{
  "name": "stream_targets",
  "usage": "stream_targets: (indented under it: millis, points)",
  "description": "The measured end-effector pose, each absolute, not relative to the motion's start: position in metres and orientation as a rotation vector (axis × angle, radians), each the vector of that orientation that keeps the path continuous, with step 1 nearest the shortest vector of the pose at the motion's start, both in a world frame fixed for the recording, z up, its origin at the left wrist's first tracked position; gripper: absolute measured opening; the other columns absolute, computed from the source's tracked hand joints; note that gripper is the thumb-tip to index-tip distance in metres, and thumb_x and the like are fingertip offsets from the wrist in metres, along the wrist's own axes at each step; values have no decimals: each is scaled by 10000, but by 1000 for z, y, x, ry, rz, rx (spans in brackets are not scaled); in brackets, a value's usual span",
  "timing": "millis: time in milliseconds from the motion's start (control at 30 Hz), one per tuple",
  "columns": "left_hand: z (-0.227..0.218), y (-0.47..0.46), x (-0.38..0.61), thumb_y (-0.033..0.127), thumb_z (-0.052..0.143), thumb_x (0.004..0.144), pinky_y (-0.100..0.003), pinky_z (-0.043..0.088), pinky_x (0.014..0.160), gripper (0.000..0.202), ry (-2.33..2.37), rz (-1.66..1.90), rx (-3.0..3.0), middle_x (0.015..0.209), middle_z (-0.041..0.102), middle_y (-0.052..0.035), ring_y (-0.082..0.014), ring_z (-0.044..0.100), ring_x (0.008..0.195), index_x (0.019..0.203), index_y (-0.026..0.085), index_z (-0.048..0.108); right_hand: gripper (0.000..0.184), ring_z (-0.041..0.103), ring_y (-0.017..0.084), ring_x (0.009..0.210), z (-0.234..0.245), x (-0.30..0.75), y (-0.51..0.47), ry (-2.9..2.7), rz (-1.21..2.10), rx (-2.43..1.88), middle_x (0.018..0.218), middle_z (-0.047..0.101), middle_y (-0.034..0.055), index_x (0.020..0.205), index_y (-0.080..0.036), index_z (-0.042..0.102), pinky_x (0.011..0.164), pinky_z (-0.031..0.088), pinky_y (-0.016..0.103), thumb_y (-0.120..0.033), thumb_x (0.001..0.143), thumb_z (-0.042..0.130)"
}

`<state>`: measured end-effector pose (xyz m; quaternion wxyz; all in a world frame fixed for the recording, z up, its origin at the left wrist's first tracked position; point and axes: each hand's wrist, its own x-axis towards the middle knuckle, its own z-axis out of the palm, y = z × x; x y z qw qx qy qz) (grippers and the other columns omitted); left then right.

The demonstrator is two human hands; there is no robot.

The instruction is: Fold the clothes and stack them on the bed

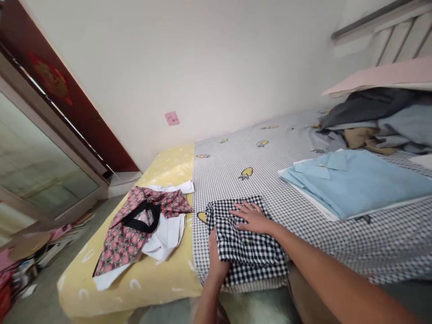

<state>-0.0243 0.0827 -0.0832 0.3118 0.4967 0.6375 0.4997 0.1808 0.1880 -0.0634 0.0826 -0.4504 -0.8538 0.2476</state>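
Observation:
A black-and-white checked garment (248, 243) lies folded in layers near the front edge of the bed. Spread flat on its upper part is my right hand (251, 218), fingers apart and pressing the cloth. My left hand (217, 257) is at the garment's left side, partly beneath a top layer. Fabric covers the left fingers, so their grip cannot be made out. The garment's kind is unclear in this folded state.
A flowered garment with a black collar (119, 238) and white cloth (164, 238) lie on the yellow bedding (175, 279) at left. Folded blue shirts (357, 184) rest on the checked bedsheet (229, 180) at right, before piled dark clothes (374, 108). A wall stands behind.

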Motion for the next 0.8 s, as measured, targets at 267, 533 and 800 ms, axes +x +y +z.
stream_targets:
  millis: [267, 533, 800]
  points:
    - [-109, -2, -59, 465, 548, 892, -424, 261, 1274, 475, 1650, 1211, 1185, 1523, 559, -96, -248, 416, 1481, 1274, 218, 685, 804, -45, 362, 1576, -61, 181, 191, -2554, 764, -1391, 1724, 56, -91, 1583, -486, 311, 1249, -25, 604, -758, 858, 527]
    - [-110, -9, -42, 710, 547, 844, -372, 312, 1247, 699, 1710, 1280, 978, 1504, 579, -100, -261, 443, 1462, 1307, 200, 665, 858, -62, 370, 1574, -60, 183, 193, -2571, 805, -1390, 1726, 26, -93, 1590, -480, 298, 1248, -28, 605, -753, 824, 570]
    - [-102, 5, -39, 743, 735, 648, -392, 516, 918, 594, 1666, 1368, 841, 876, 745, -72, -286, 649, 960, 827, 176, 746, 885, -94, 368, 1572, -56, 184, 191, -2567, 871, -1390, 1721, -35, -114, 1602, -482, 254, 1250, -39, 595, -760, 826, 576]
